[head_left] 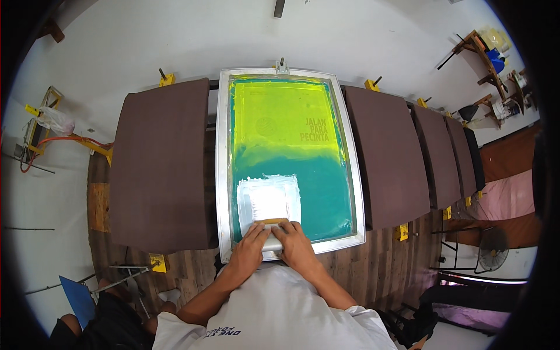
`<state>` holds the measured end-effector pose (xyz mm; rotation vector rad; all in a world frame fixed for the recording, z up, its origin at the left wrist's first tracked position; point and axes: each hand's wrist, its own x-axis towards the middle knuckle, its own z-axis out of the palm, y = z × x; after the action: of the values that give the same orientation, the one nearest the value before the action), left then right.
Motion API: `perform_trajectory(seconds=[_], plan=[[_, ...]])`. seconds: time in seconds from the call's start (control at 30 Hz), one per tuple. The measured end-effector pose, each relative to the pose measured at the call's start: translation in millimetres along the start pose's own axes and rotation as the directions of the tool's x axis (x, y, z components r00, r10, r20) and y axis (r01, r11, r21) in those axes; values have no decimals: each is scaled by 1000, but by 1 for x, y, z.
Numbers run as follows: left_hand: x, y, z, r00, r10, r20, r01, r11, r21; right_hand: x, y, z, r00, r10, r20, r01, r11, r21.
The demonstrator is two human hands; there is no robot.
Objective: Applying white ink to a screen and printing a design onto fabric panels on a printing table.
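Nearest is the wearer's white T-shirt [262, 309], with two bare forearms reaching forward from it. The left hand [249, 244] and right hand [293, 240] meet at the near end of a screen-printing screen, their fingers [284, 224] curled closed around a squeegee [271, 221] with a tan edge and a grey body. The squeegee lies directly under the fingers, between the two hands and about equally close to both. Its long axis runs left to right, crossing the screen's length, which stretches away from the body.

Straight ahead of the squeegee and touching its far side is a patch of thick white ink [269, 195], ragged at the edges and left of the screen's centre. Beyond it the mesh [315, 181] is teal, then blends into bright yellow-green, with faint lettering at the right. A silver metal frame [357, 192] surrounds the mesh, held by a hinge clamp [282, 67] at its far end.

A brown-covered printing board [160, 169] stands to the left; a row of similar boards [382, 163] recedes to the right. Behind everything is a pale wall [361, 35], with a cluttered wooden shelf [481, 55] at far right.
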<state>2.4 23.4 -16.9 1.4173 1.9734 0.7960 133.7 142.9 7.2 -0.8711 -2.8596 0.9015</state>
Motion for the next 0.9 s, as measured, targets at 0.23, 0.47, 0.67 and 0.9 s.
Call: perform_trajectory(seconds=[0.23,0.47,0.67,0.9], plan=[[-4,4,1,1000,1,-20,-1,999,34,-6,1,3,1000,-22,22,22,1000,3],[-7,4,6,999,21,-33,-21,1000,3,-10,2,9,997,-28,-75,24,999,-48],[-11,8,3,999,7,-33,-7,1000,22,-13,-1,3,994,-59,-92,55,997,-48],[-13,7,1,999,33,-10,-33,999,1,-18,-6,5,1000,7,-12,-7,1000,-9]])
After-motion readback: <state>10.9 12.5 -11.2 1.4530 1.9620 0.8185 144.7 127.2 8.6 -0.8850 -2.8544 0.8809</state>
